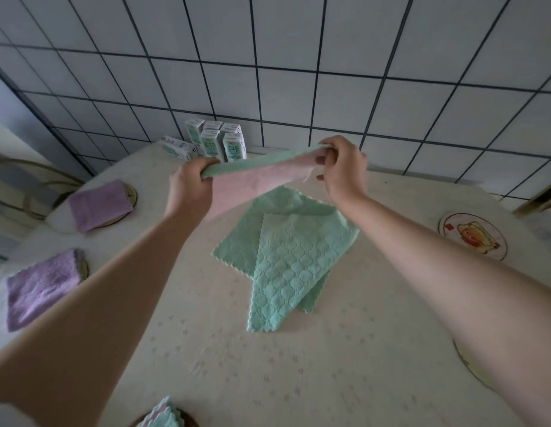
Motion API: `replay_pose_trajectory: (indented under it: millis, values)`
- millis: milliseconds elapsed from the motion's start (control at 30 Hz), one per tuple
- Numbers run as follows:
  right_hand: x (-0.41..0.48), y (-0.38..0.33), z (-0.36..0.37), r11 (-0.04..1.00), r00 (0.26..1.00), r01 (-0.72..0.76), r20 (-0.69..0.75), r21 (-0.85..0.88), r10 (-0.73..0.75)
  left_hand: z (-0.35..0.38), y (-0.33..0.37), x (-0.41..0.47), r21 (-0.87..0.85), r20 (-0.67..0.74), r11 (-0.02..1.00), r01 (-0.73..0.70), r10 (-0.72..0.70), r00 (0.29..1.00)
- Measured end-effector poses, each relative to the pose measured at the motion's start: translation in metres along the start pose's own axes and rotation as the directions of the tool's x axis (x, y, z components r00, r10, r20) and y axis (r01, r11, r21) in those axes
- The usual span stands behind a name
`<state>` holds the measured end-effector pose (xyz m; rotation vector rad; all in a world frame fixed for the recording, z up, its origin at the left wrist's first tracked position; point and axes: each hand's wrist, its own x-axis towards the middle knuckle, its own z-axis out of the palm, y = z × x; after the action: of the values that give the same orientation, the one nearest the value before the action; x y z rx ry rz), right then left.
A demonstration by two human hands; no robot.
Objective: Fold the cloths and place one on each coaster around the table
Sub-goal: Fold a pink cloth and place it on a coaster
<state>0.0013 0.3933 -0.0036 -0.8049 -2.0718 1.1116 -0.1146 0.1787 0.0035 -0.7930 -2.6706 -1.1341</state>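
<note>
item: green-and-pink cloth (261,175), held stretched above the table (329,349). left hand (191,183) grips one end and right hand (342,167) pinches the other. motion-blurred, possibly doubled over. below the grip: loose green cloth (283,251). right of the grip: bare coaster (472,235).

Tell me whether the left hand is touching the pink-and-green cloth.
Touching. The head view shows the left hand gripping one end of the pink-and-green cloth.

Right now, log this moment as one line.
left hand: grips green-pink cloth | right hand: grips same | green cloth: on table | duck coaster: bare
</note>
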Motion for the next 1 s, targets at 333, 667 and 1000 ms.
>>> replay_pose_trajectory:
  millis: [333, 667, 1000]
  values:
    - [-0.121, 0.076, -0.185, 0.885, 0.922, 0.386, 0.124, -0.262, -0.366, 0.049, 0.074, -0.173, -0.002, -0.003, 0.984, -0.18, 0.18, 0.984]
    - [-0.297, 0.187, -0.33, 0.892, 0.926, 0.214, 0.373, -0.398, -0.055, 0.129, 0.102, -0.395, -0.057, 0.392, 0.986, -0.156, 0.166, 0.905]
    - [-0.406, 0.25, -0.371, 0.868, 0.845, 0.216, 0.531, -0.447, 0.063, 0.12, 0.103, -0.478, 0.065, 0.617, 0.925, -0.374, 0.257, 0.744]
